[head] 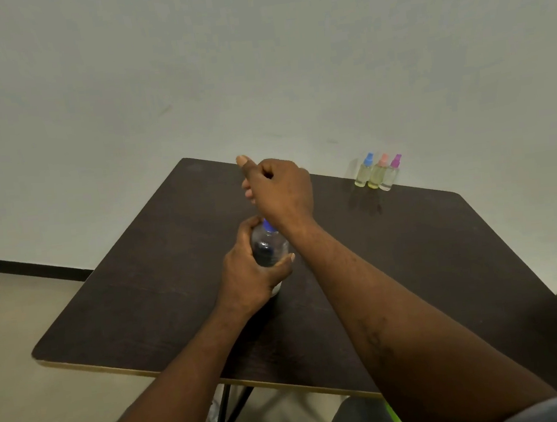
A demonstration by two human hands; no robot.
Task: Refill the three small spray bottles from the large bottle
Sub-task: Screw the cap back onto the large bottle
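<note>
Dark table (410, 249) — large bottle (268, 245) half-hidden by left hand (252, 274)

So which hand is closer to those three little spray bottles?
Right. The right hand hovers above the large bottle, left of the spray bottles; the left hand grips it, nearer the person.

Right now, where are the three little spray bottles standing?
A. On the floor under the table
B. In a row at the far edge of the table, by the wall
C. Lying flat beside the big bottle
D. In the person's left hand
B: the three small spray bottles stand upright side by side at the far edge of the table, against the wall, well apart from both hands.
</note>
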